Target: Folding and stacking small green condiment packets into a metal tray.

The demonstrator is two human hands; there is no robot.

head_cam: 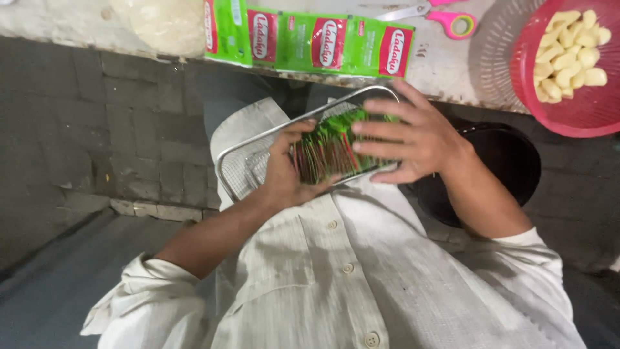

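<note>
left hand (284,171) is gripping a stack of green sachets (329,148), fingers pinching its left end; right hand (407,139) is pressing on it, fingers spread; wire basket (248,165) is lying underneath.

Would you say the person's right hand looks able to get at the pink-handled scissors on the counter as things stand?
Probably yes. The scissors lie bare on the counter, just beyond the right hand, with nothing lying over them. That hand is spread on the packets in the wire basket, so it would have to let go first.
</note>
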